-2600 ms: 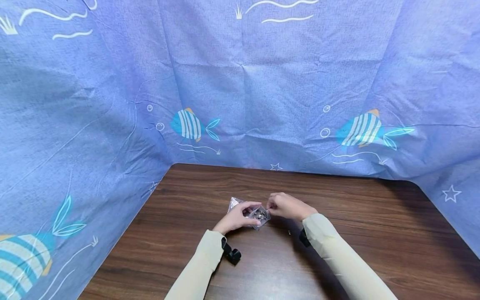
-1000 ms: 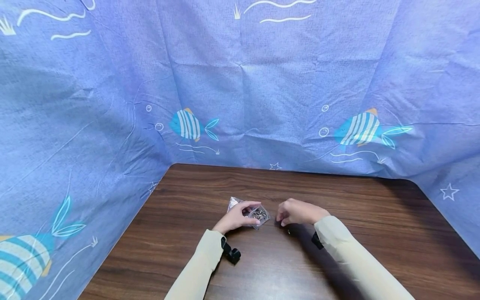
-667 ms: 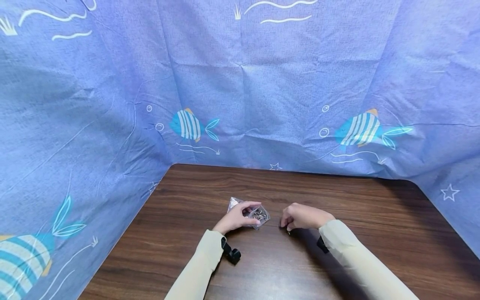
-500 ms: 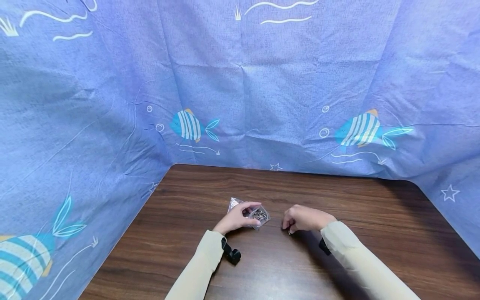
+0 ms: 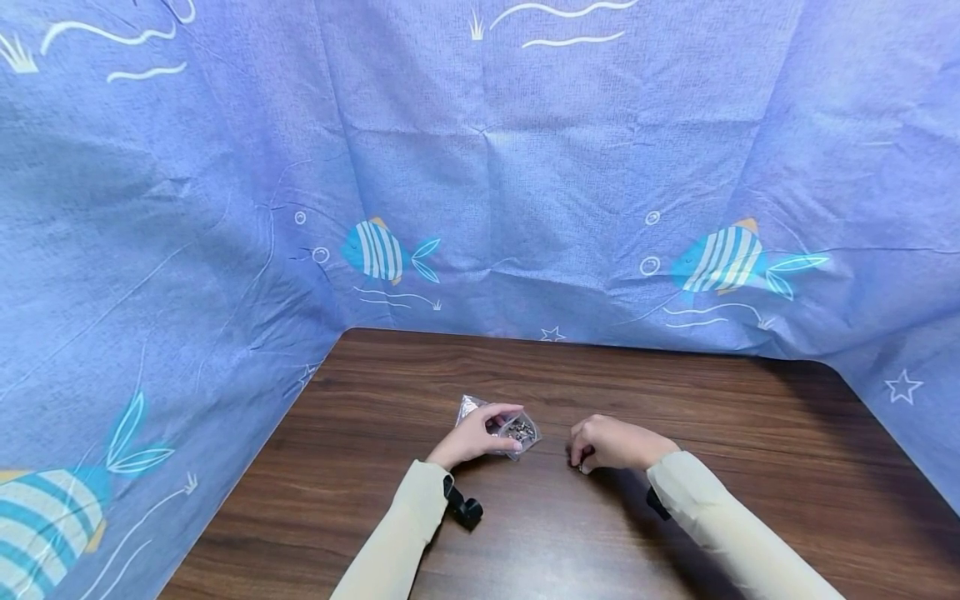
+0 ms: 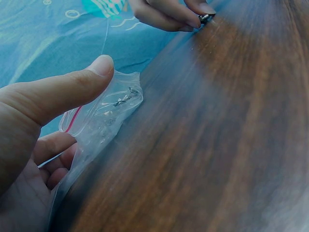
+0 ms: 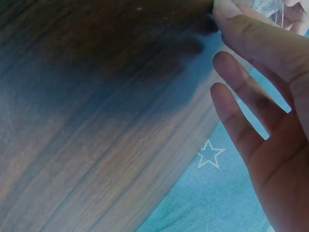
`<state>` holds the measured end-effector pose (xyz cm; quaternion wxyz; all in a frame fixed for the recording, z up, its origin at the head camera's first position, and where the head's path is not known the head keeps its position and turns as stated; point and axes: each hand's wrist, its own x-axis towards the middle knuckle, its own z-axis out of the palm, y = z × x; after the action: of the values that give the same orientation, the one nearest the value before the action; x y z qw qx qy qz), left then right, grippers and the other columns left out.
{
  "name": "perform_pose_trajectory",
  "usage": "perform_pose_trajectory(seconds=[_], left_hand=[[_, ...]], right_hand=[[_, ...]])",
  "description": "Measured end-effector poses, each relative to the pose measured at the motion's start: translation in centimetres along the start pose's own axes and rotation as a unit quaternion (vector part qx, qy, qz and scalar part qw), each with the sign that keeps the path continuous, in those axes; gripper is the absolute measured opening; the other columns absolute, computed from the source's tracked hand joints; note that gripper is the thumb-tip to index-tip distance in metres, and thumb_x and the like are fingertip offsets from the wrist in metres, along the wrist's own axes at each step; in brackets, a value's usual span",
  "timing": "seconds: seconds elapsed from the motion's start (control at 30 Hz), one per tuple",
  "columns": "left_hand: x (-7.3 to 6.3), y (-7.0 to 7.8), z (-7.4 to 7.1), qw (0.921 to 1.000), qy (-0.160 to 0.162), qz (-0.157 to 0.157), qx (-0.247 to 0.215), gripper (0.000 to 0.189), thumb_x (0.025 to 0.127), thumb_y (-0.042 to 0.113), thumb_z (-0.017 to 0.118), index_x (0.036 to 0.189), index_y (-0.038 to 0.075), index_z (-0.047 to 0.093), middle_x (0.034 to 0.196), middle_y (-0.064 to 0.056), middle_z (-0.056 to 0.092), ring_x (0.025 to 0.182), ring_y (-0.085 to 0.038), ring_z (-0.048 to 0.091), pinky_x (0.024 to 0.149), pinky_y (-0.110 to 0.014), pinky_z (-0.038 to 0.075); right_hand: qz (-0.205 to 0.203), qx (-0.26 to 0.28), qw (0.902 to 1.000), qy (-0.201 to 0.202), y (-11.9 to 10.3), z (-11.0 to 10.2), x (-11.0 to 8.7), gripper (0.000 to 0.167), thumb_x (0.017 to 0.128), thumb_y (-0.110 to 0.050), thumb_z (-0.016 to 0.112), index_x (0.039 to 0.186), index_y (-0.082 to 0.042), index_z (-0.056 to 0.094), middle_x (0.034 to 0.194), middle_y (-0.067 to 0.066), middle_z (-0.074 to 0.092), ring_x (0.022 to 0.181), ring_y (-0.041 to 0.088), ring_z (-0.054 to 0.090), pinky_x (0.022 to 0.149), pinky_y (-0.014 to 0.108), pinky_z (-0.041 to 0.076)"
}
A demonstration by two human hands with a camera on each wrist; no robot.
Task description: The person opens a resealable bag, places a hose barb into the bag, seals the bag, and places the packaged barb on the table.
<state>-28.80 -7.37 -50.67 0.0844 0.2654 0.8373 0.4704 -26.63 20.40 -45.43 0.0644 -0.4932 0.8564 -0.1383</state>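
My left hand (image 5: 471,439) holds a clear zip-lock bag (image 6: 101,135) with a red seal line, its thumb on one side and fingers behind. Through the plastic in the head view, small shiny metal pieces (image 5: 520,429) lie near the bag's right end. To the right of the bag, low over the table, my right hand (image 5: 617,444) pinches a small dark and silver metal piece (image 6: 206,18) between thumb and fingertip, at or just above the wood. Its other fingers spread loosely in the right wrist view. The piece's exact kind is too small to tell.
Both hands work over a dark brown wooden table (image 5: 405,375). A blue cloth (image 5: 562,167) with fish prints hangs behind it and at the sides. Black wrist mounts (image 5: 465,510) sit under the forearms, close to the tabletop.
My right hand has moved from beside the bag to the right and down, onto a small piece lying on the table, and now pinches it. The left hand and bag stay put.
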Motion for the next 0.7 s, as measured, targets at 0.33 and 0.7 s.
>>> perform_pose_trajectory(seconds=[0.33, 0.7], left_hand=[[0.2, 0.1, 0.0, 1.0000, -0.004, -0.004, -0.003, 0.060, 0.080, 0.026, 0.079, 0.134, 0.018, 0.057, 0.123, 0.001, 0.063, 0.102, -0.012, 0.053, 0.090, -0.026, 0.043], [0.0, 0.1, 0.0, 0.9999, -0.005, -0.009, 0.000, 0.061, 0.079, 0.027, 0.079, 0.135, 0.017, 0.057, 0.125, 0.001, 0.062, 0.103, -0.012, 0.053, 0.090, -0.027, 0.043]], right_hand=[[0.009, -0.016, 0.9998, 0.004, -0.2, 0.0, -0.1, 0.012, 0.073, -0.007, 0.079, 0.076, -0.015, 0.071, 0.082, -0.011, 0.063, 0.076, 0.000, 0.058, 0.070, 0.019, 0.049], [0.039, -0.019, 0.9991, -0.003, -1.0, -0.4, -0.1, 0.008, 0.079, -0.009, 0.075, 0.077, -0.015, 0.070, 0.084, -0.009, 0.061, 0.075, 0.000, 0.055, 0.067, 0.020, 0.048]])
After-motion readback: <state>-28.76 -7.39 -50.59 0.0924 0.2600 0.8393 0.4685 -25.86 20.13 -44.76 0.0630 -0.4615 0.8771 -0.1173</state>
